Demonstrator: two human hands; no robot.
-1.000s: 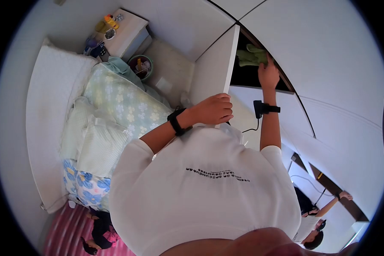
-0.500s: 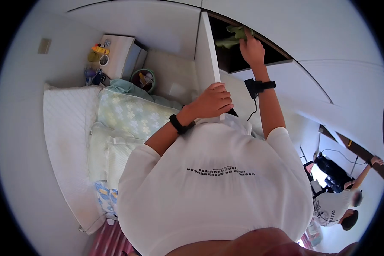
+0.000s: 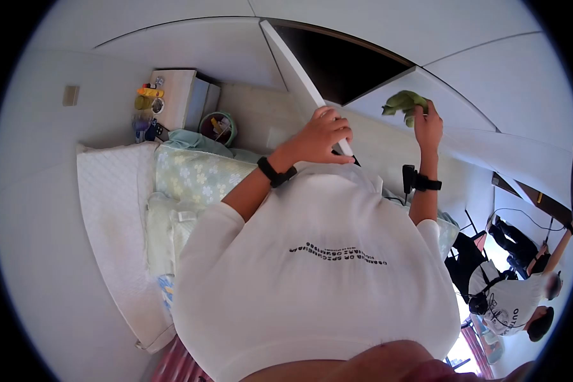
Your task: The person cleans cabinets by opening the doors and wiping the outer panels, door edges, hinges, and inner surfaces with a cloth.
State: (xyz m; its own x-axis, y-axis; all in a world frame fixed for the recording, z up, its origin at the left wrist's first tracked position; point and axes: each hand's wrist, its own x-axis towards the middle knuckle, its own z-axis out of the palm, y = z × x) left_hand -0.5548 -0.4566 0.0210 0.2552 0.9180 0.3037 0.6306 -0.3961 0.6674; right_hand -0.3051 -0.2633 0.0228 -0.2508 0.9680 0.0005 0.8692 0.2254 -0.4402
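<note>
The left hand (image 3: 323,138) is closing its fingers around the edge of a flat white cabinet door (image 3: 297,69). The right hand (image 3: 429,126) is pinching a crumpled green cloth (image 3: 403,101), which is hanging outside the dark open compartment (image 3: 334,62). Farther off, a pale-green floral bedcover (image 3: 200,175) is lying near a round bin (image 3: 232,133).

1. Nightstand (image 3: 177,95): yellow bottle (image 3: 150,92) on top, small items near it.
2. Bin (image 3: 234,132) just beside nightstand, stuff inside.
3. Bed: floral blanket (image 3: 200,177), white quilted pad (image 3: 111,213) alongside.
4. Wall plate (image 3: 70,95) on left wall.
5. Red curtain (image 3: 174,364), lower left.
6. Person (image 3: 512,300) far right, white shirt, arm raised.
</note>
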